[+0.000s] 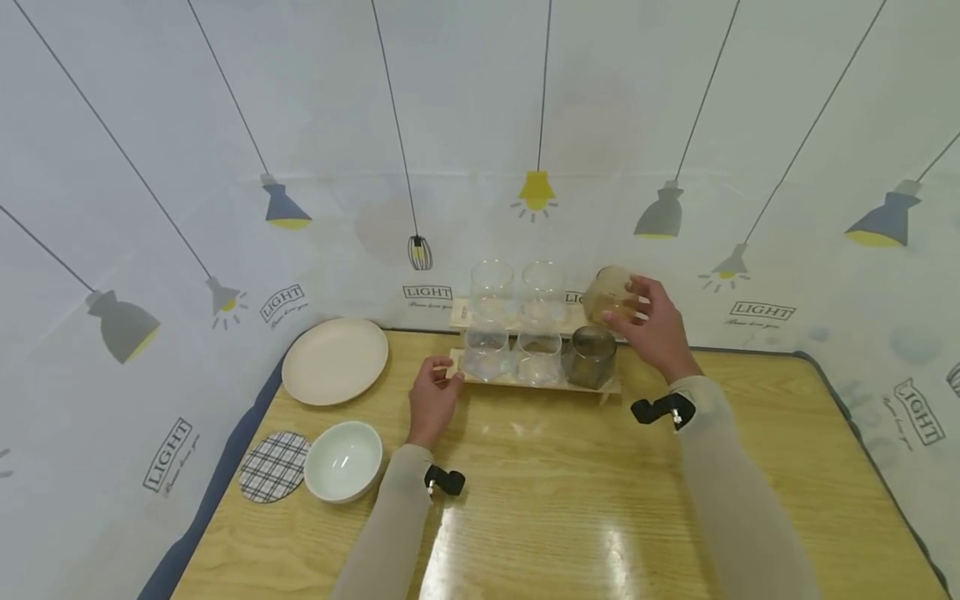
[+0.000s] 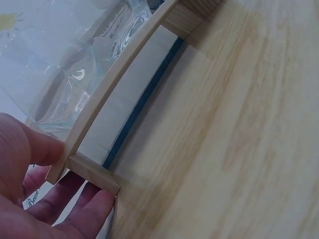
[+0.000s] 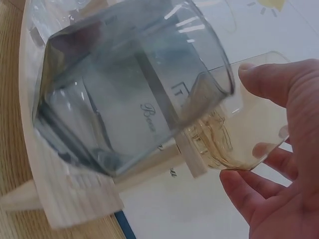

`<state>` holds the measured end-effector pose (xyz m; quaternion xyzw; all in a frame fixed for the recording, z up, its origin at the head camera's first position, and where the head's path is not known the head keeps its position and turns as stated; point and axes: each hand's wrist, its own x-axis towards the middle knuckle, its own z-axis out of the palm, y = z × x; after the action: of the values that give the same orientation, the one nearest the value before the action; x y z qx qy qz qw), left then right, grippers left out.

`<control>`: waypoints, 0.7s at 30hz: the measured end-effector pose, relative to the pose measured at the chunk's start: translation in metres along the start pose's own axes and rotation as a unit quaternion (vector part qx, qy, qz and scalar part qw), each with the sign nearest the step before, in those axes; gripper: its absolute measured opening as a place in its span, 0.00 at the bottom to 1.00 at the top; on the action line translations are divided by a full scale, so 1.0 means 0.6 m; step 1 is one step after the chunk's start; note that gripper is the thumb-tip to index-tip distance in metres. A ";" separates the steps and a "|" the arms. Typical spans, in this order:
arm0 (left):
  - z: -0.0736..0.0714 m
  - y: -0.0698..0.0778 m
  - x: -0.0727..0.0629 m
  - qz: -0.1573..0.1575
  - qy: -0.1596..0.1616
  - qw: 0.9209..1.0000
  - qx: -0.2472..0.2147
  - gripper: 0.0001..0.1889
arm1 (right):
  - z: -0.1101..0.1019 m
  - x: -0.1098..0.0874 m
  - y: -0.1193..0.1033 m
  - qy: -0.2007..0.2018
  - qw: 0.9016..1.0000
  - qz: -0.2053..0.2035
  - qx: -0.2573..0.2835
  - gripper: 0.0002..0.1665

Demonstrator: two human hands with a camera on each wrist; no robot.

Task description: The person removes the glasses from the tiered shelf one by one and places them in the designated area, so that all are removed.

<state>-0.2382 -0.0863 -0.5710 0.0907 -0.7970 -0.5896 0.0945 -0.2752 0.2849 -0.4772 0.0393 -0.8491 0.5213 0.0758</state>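
A two-tier wooden rack point(image 1: 611, 387) stands at the back of the table. My left hand point(image 1: 435, 398) holds its left end, the thumb on the shelf board point(image 2: 115, 79) and fingers against the end piece below. In my right hand point(image 1: 656, 327) is an amber glass point(image 1: 606, 293), gripped between thumb and fingers at the upper tier's right end. The right wrist view shows the amber glass point(image 3: 261, 112) tilted, partly behind a smoky grey glass point(image 3: 124, 94). That grey glass point(image 1: 591, 360) sits at the lower tier's right, beside clear glasses point(image 1: 538, 362). Two more clear glasses point(image 1: 491, 293) occupy the upper tier.
At the left are a cream plate point(image 1: 335, 362), a pale bowl point(image 1: 343, 462) and a round checked mat point(image 1: 273, 468). A fabric backdrop point(image 1: 472, 100) printed with lamps rises right behind the rack. The wooden table point(image 1: 540, 492) stretches out in front.
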 end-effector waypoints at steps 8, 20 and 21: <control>-0.002 0.001 0.001 -0.002 -0.004 1.000 0.001 0.14 | -0.027 -0.025 0.013 0.027 1.000 -0.004 0.005 0.53; -0.001 0.000 -0.002 -0.004 -0.007 1.000 0.002 0.14 | -0.073 -0.059 0.061 0.047 0.999 0.017 -0.022 0.52; -0.001 0.000 -0.001 -0.005 -0.008 1.000 0.002 0.14 | -0.076 -0.061 0.069 0.044 0.998 0.021 -0.028 0.52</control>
<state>-0.2373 -0.0868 -0.5710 0.0904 -0.7986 -0.5889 0.0854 -0.2414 0.3441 -0.4994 -0.0035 -0.8598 0.5001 0.1033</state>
